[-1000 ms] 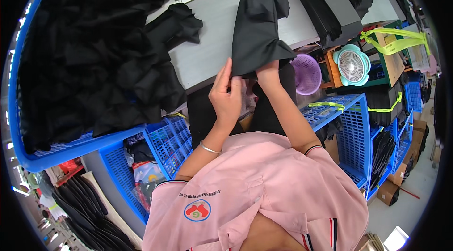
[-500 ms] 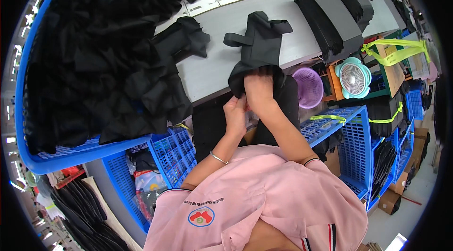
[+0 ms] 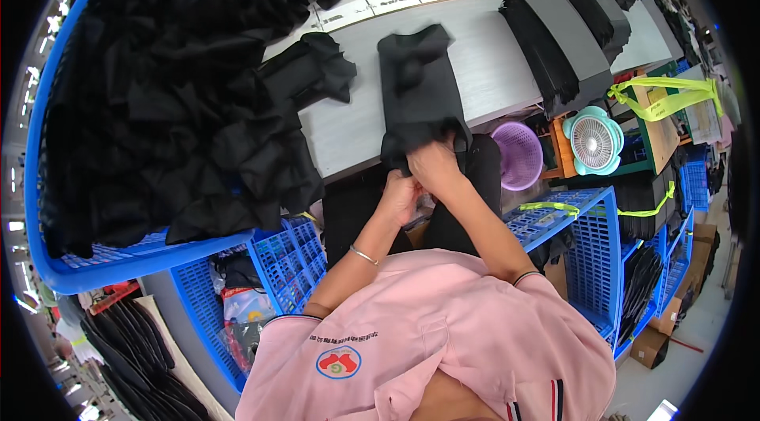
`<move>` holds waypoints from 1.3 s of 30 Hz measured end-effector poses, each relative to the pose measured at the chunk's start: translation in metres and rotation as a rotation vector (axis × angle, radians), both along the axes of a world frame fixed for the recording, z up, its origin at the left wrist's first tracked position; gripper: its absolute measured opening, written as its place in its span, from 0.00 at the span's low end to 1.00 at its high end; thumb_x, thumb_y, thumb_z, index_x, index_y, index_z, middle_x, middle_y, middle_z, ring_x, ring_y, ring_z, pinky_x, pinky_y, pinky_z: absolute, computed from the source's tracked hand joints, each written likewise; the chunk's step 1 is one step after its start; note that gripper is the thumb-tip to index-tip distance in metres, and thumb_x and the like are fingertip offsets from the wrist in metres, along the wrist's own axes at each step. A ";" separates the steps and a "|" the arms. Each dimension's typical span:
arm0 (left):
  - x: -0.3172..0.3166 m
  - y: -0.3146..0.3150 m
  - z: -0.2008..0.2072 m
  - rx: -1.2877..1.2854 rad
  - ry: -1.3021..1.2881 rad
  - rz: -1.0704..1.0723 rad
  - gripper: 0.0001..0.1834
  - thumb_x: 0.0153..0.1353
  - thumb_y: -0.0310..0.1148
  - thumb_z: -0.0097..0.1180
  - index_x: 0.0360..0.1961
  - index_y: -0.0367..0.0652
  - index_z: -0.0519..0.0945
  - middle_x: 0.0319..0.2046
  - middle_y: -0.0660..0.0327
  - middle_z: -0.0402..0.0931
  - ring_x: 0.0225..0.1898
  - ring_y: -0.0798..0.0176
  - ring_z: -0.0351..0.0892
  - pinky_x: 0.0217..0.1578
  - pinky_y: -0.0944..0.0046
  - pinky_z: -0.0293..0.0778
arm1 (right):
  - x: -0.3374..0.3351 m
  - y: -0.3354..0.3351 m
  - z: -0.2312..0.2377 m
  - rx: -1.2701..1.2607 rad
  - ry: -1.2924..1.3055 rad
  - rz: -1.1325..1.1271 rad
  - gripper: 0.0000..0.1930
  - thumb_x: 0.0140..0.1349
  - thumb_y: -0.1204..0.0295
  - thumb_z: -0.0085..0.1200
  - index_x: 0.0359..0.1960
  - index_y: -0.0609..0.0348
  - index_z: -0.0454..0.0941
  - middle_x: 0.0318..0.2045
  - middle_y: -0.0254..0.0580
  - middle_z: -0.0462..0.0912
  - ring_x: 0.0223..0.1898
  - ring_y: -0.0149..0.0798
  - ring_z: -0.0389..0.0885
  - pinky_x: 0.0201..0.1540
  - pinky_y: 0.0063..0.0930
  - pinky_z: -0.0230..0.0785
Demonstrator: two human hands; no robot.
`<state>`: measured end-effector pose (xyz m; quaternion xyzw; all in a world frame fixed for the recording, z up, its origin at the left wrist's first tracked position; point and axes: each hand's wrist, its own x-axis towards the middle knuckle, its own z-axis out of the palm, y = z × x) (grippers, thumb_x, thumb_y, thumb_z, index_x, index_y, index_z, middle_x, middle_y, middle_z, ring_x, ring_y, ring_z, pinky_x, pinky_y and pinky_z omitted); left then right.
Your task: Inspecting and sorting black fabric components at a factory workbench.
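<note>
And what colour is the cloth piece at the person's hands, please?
The cloth piece is black, with no pattern visible; it shows best in the head view.

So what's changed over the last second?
The left hand, fingers extended before, has curled in beside the right hand at the black cloth's near end. The strap sticking out leftward half a second ago no longer shows. Purple basket and teal fan stayed put.
</note>
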<state>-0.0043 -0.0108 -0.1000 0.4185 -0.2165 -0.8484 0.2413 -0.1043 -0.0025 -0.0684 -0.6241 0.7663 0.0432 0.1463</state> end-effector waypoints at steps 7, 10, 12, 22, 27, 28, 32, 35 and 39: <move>0.028 0.015 0.006 -0.294 -0.072 0.101 0.25 0.56 0.19 0.61 0.57 0.34 0.73 0.48 0.61 0.79 0.46 0.69 0.78 0.47 0.66 0.74 | 0.007 0.016 -0.012 -0.552 0.030 0.077 0.10 0.62 0.64 0.53 0.36 0.54 0.83 0.37 0.49 0.82 0.44 0.49 0.79 0.44 0.48 0.70; 0.038 0.010 0.015 -0.441 -0.190 0.278 0.31 0.58 0.20 0.63 0.63 0.37 0.68 0.48 0.64 0.76 0.44 0.71 0.76 0.45 0.71 0.73 | 0.010 0.021 -0.010 -0.507 -0.113 0.028 0.12 0.65 0.61 0.53 0.37 0.55 0.83 0.36 0.51 0.81 0.41 0.50 0.80 0.43 0.44 0.71; 0.044 0.003 0.025 -0.569 -0.047 0.370 0.25 0.61 0.21 0.62 0.59 0.35 0.72 0.43 0.65 0.77 0.41 0.73 0.75 0.39 0.73 0.72 | 0.010 0.021 -0.007 -0.476 -0.167 -0.008 0.13 0.66 0.60 0.52 0.40 0.55 0.82 0.37 0.50 0.81 0.43 0.51 0.79 0.46 0.47 0.68; 0.068 0.002 0.045 -0.558 -0.129 0.172 0.16 0.70 0.37 0.57 0.53 0.38 0.78 0.44 0.65 0.77 0.46 0.71 0.75 0.50 0.66 0.72 | 0.011 0.049 0.000 -0.401 -0.199 -0.010 0.13 0.66 0.60 0.52 0.43 0.53 0.81 0.38 0.48 0.82 0.44 0.52 0.80 0.51 0.56 0.63; 0.053 -0.022 0.025 -0.192 0.092 -0.040 0.24 0.68 0.42 0.62 0.57 0.38 0.75 0.51 0.62 0.79 0.52 0.67 0.77 0.54 0.62 0.72 | 0.037 0.091 0.033 -0.359 -0.398 0.174 0.10 0.65 0.67 0.56 0.40 0.60 0.82 0.37 0.46 0.85 0.39 0.51 0.85 0.44 0.42 0.75; 0.049 -0.019 0.025 -0.167 0.123 -0.063 0.25 0.67 0.42 0.63 0.57 0.37 0.75 0.51 0.62 0.79 0.53 0.67 0.77 0.54 0.63 0.72 | 0.031 0.102 0.047 -0.454 -0.591 0.141 0.10 0.65 0.68 0.57 0.40 0.62 0.82 0.37 0.47 0.86 0.38 0.49 0.86 0.43 0.39 0.77; 0.043 -0.004 0.035 -0.364 0.032 0.023 0.25 0.66 0.35 0.65 0.60 0.37 0.74 0.55 0.60 0.77 0.54 0.64 0.77 0.57 0.63 0.72 | -0.006 0.140 0.095 -0.767 -1.020 -0.296 0.13 0.64 0.66 0.61 0.44 0.64 0.82 0.41 0.48 0.86 0.40 0.45 0.87 0.43 0.33 0.78; 0.046 0.005 0.042 -0.405 -0.028 -0.112 0.26 0.66 0.35 0.64 0.62 0.38 0.73 0.57 0.61 0.76 0.58 0.64 0.74 0.61 0.62 0.68 | -0.033 0.135 0.087 -0.999 -0.596 -0.560 0.18 0.67 0.63 0.59 0.49 0.66 0.80 0.42 0.50 0.85 0.43 0.42 0.86 0.47 0.32 0.75; 0.049 0.001 0.042 -0.407 -0.560 -0.376 0.34 0.71 0.52 0.53 0.65 0.33 0.70 0.60 0.56 0.74 0.55 0.58 0.77 0.56 0.58 0.74 | -0.039 0.137 0.063 -0.651 -1.742 -0.761 0.21 0.75 0.59 0.47 0.53 0.68 0.77 0.46 0.46 0.86 0.46 0.39 0.84 0.50 0.28 0.75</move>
